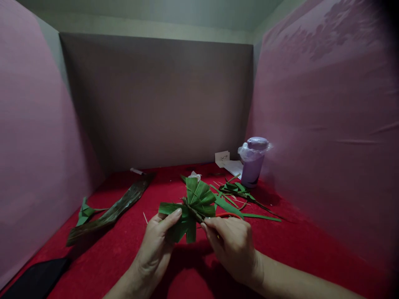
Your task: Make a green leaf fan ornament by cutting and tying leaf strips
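A flower-like fan of green leaf pieces (199,193) is held up between both hands, above the red cloth. My left hand (157,241) grips its left leaf piece, with the thumb on top and the fingers behind. My right hand (232,243) is closed in a pinch at the lower end of a thin brown stem (193,211) that lies across the leaf fan's middle. Red scissor-like handles (229,215) show partly behind my right hand; the rest is hidden.
Leaf scraps, stems and thin sticks (238,191) lie at the back right, near a purple tumbler (252,168) in plastic. On the left are a long dried leaf (115,209) and a folded green leaf piece (84,211). A dark flat object (37,278) lies front left. Pink walls (327,124) flank the red cloth (109,257).
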The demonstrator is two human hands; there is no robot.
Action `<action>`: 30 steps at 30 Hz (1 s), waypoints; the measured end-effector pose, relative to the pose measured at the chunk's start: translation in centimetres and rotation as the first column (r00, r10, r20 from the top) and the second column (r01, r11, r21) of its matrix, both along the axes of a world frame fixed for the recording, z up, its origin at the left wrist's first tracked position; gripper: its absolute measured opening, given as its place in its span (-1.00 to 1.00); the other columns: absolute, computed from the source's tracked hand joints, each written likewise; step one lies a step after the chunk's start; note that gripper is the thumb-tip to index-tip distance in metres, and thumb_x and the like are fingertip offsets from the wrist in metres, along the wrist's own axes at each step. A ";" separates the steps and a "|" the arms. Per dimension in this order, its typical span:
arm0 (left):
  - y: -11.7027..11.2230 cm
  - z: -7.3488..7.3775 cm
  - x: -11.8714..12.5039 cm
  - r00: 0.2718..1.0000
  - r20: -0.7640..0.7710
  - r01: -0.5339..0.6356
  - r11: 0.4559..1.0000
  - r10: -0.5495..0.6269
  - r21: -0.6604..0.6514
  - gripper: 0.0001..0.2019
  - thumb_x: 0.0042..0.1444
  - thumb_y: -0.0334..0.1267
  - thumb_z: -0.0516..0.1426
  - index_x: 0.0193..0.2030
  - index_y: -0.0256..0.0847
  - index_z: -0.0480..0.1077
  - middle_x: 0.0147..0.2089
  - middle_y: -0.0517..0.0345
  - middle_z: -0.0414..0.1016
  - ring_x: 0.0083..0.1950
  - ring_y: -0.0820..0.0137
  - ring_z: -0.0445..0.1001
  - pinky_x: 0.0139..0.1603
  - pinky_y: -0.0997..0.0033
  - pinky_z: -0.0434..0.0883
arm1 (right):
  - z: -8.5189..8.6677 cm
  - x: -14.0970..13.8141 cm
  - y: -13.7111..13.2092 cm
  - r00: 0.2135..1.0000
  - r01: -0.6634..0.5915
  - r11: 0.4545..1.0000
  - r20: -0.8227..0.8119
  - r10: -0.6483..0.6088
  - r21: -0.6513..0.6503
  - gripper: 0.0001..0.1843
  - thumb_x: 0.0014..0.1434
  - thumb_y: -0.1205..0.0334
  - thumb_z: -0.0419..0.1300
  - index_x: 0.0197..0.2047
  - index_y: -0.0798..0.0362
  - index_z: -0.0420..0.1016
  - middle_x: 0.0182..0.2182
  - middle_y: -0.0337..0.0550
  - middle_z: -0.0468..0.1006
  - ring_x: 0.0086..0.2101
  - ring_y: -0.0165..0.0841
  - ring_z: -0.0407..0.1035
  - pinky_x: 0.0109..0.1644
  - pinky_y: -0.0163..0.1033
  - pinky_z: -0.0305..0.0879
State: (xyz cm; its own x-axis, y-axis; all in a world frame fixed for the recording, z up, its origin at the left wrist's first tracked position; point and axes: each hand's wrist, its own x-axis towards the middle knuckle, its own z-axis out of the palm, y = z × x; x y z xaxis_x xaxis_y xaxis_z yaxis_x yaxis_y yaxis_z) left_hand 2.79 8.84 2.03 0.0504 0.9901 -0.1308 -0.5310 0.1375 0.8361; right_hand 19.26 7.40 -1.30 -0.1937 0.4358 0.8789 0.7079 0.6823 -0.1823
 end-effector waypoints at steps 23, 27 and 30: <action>0.0 -0.7 0.3 0.999 0.044 -0.005 1.000 0.005 -0.008 -0.80 -0.14 -0.33 0.29 -0.31 -0.33 0.53 -0.33 0.03 0.61 -0.32 0.38 0.55 -0.29 0.51 0.45 | -0.2 -0.3 0.1 0.972 0.000 0.993 0.235 -0.028 0.118 -0.78 0.17 0.44 0.01 -0.46 0.10 0.38 -0.71 -0.31 0.28 -0.65 -0.47 0.12 -0.51 -0.28 -0.05; 0.0 -0.6 0.2 0.999 -0.032 0.016 1.000 -0.016 -0.008 -0.78 -0.12 -0.27 0.29 -0.31 -0.34 0.54 -0.38 0.02 0.61 -0.37 0.40 0.54 -0.38 0.55 0.44 | -0.5 -0.2 0.2 0.966 -0.012 0.983 0.257 -0.036 0.185 -0.83 0.17 0.45 0.02 -0.32 0.15 0.43 -0.70 -0.31 0.32 -0.66 -0.47 0.14 -0.53 -0.27 -0.05; 0.1 -0.7 0.3 0.998 -0.058 -0.017 1.000 0.017 -0.005 -0.79 -0.16 -0.27 0.31 -0.36 -0.36 0.53 -0.43 0.04 0.59 -0.44 0.40 0.52 -0.43 0.54 0.43 | -0.7 -0.3 0.3 0.961 -0.015 0.980 0.273 -0.040 0.198 -0.85 0.18 0.44 0.04 -0.28 0.17 0.43 -0.69 -0.29 0.35 -0.64 -0.47 0.16 -0.52 -0.26 -0.04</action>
